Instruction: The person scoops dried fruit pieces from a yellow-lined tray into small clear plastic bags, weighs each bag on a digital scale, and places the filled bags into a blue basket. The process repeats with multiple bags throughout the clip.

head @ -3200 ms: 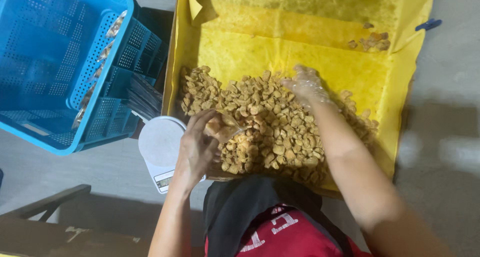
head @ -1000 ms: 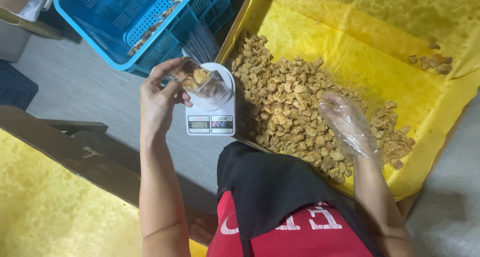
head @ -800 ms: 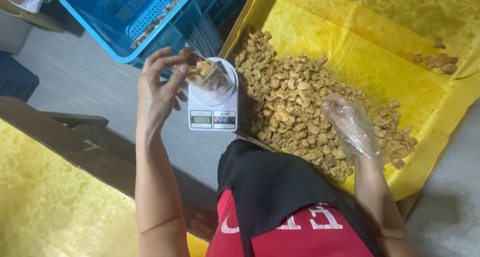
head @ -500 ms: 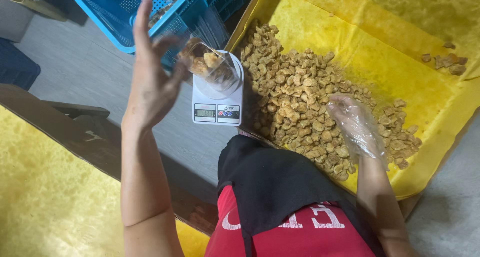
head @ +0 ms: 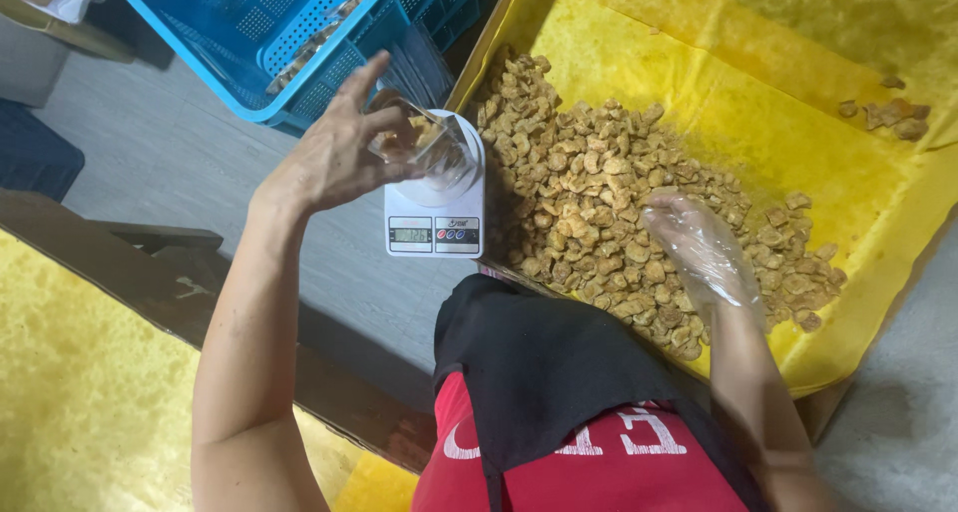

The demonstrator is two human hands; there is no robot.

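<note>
Grey concrete floor (head: 180, 163) runs under everything, with a yellow-lined tray (head: 798, 133) of tan fried snack pieces (head: 599, 193) at the right and a blue plastic crate (head: 249, 23) at the top left. Between them sits one small white kitchen scale (head: 435, 208), its display facing the person. The left hand (head: 334, 158) pinches a clear plastic bag (head: 424, 143) partly filled with pieces, thumb and fingers closed on its edge, holding it just above or on the scale's round platform; I cannot tell whether it rests there fully. The right hand (head: 704, 248), in a thin clear glove, lies loosely curled on the heap, fingers touching pieces.

To weigh well, I judge the bag should sit free on the platform with the fingers let go, so no pull skews the reading, and pieces should go in a few at a time.

Count: one scale, one bag, one crate, one tray, one main heap plus a small cluster (head: 888, 113) at the far right; pieces too many to count
</note>
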